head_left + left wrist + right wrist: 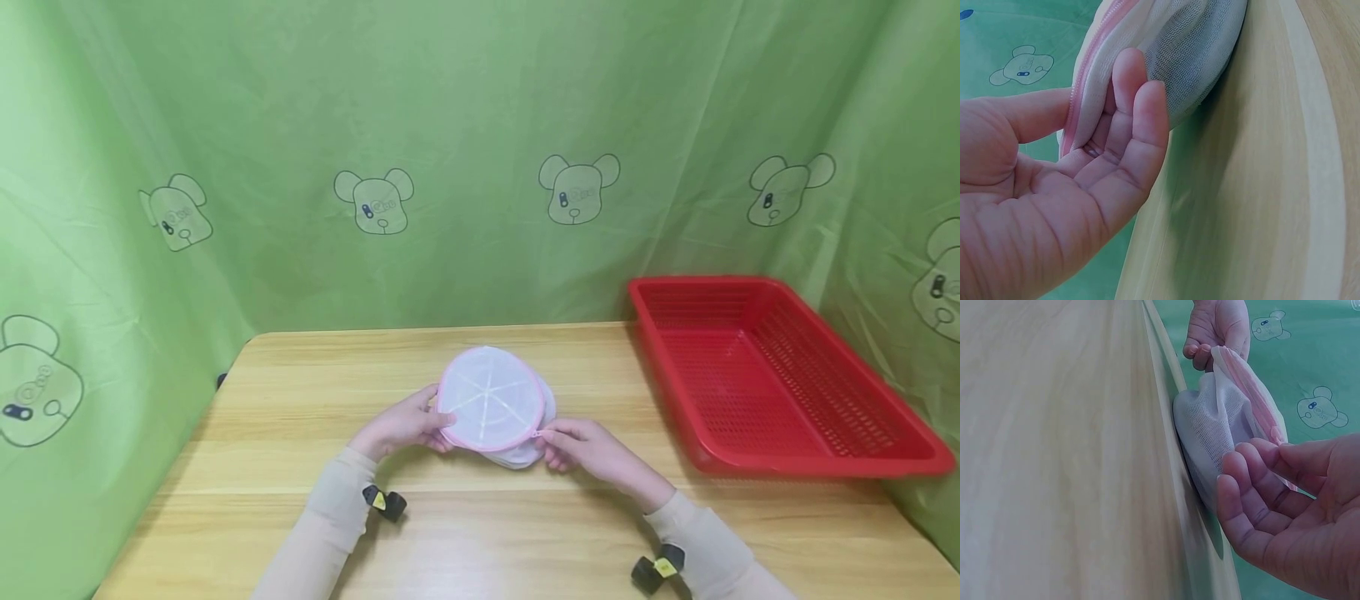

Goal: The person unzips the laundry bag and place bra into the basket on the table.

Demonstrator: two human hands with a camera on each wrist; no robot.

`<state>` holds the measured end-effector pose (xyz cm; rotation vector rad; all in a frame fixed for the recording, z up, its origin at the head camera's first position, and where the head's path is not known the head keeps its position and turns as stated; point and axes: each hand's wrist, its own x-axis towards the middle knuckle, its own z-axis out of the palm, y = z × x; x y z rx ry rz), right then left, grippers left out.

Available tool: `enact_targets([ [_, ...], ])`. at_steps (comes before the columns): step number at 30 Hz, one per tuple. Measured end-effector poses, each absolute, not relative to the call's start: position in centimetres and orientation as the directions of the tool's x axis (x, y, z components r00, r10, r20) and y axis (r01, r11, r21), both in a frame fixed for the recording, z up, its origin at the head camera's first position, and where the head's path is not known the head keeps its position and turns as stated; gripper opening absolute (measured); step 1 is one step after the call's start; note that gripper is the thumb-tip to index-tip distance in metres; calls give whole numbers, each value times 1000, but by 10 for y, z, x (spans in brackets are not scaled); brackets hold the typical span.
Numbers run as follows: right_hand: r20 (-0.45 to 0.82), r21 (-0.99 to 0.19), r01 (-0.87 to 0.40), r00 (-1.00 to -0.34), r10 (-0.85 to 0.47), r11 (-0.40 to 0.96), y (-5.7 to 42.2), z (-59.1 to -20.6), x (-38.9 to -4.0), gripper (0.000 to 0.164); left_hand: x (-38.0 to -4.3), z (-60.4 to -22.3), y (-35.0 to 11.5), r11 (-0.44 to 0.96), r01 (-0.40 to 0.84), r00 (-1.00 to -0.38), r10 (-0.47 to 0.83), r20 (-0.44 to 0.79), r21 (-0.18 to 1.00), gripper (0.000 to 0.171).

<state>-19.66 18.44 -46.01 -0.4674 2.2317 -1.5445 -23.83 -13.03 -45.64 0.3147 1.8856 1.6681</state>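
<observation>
Wooden table (510, 533), round mesh bag (517, 456), lid (487, 396) upward, zipper pull (537, 433) rightward, hands (408, 425) pinching rim (1077, 94) and pull

The bag (487, 396) is white, zip (1252, 389) pink, basket (825, 464) red, curtain (480, 275) green with animal faces (381, 208).

Dim wrist views, glare on tabletop (468, 546)

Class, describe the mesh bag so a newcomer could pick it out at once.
Start at the wooden table, then look left of the large red basket. Between the left grip and right grip is the mesh bag. Pale, round-topped and edged in pink, it is easily told from the red, rectangular basket.
</observation>
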Motion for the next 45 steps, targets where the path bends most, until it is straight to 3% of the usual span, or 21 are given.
enact_targets([
  [27,-124,-946,-34,-882,-455,322,189,-456,-199,31,-238,-456,-132,195,-203,-795,539,-278,960,69],
  [40,-126,-936,-55,-871,-475,348,186,-459,-197,30,-238,-455,-131,188,-218,-788,545,-287,958,82],
  [45,-134,-938,-47,-865,-484,344,184,-460,-195,30,-236,-454,-129,191,-235,-764,569,-303,953,96],
])
